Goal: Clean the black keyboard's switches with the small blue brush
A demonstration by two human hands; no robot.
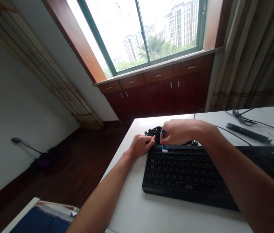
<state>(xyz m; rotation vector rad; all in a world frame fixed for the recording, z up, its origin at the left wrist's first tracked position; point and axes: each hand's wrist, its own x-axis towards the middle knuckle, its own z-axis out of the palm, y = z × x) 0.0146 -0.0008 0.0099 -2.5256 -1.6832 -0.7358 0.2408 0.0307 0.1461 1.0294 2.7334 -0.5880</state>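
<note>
We see our right grip (178, 132) clamped on a blue-handled brush (163, 137), its white bristles at the top edge of a black keyboard (188, 174) on the desk (124, 197). Our left grip (140, 145) lies curled just beside it, touching a heap of black keycaps (155, 132) (whether it holds anything, we cannot tell).

A white table (124, 204) carries everything here. Directly below the left hand (140, 145) and the right hand (179, 132) lies a black keyboard (188, 174), stretching toward the near side of the table. Just beyond both hands sits a heap of small black pieces (155, 131). Well to the right of the hands lie a dark bar (248, 133) and a tangled black cable (241, 118).
</note>
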